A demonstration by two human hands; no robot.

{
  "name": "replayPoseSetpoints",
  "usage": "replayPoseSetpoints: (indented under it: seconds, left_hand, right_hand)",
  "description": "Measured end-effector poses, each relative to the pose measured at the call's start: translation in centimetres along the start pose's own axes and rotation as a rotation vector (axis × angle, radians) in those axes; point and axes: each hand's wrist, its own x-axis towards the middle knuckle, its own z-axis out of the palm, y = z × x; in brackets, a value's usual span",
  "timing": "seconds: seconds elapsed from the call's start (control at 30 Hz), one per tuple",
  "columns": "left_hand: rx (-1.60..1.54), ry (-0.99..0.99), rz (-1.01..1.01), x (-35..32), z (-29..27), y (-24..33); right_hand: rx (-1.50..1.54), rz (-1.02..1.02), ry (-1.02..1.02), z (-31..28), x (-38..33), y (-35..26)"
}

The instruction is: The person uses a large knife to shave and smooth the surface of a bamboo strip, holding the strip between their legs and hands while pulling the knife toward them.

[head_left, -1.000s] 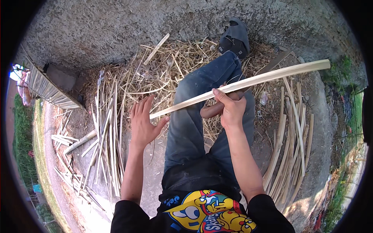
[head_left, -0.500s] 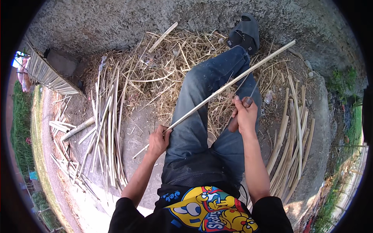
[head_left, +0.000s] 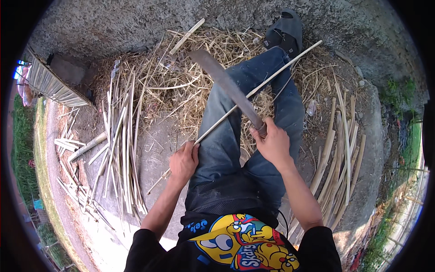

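Note:
My left hand (head_left: 183,159) is closed round a long, thin bamboo strip (head_left: 280,71) near its lower end. The strip slants up to the right across my thighs, and a short end sticks out below the hand. In my right hand (head_left: 273,141) is the handle of a machete (head_left: 230,87), mostly hidden by the fingers. Its broad, dark blade points up and to the left, crossing over the strip above my knees. Whether the edge touches the strip I cannot tell.
Long split bamboo strips (head_left: 129,149) lie on the ground at my left, with thicker slats (head_left: 334,163) at my right. Pale shavings (head_left: 181,86) cover the ground under my legs. A rough wall (head_left: 136,25) stands ahead, and a slatted bamboo panel (head_left: 56,84) leans at far left.
The machete has swung from upright at the right to slanting left across the strip. The strip has slid down and left through my left hand, with more showing below it.

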Motion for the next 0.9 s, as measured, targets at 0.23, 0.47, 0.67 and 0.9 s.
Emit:
replayPoseSetpoints:
  seconds: [0.23, 0.47, 0.67, 0.9]
  left_hand:
    - [0.047, 0.014, -0.001, 0.2, -1.7, 1.4]
    - [-0.013, 0.059, 0.042, -0.7, -0.7, -0.2]
    - [0.022, 0.129, 0.054, -5.6, -3.3, -6.7]
    - [0.004, -0.105, -0.076, -5.0, -2.7, -5.9]
  right_hand:
    - [-0.093, -0.195, -0.344, 1.9, 0.7, -3.2]
    - [-0.209, -0.257, -0.238, 0.9, 2.6, -2.0]
    - [-0.203, 0.343, 0.306, -10.1, 13.4, 10.7]
    - [0.193, 0.327, 0.159, -9.4, 9.1, 13.4]
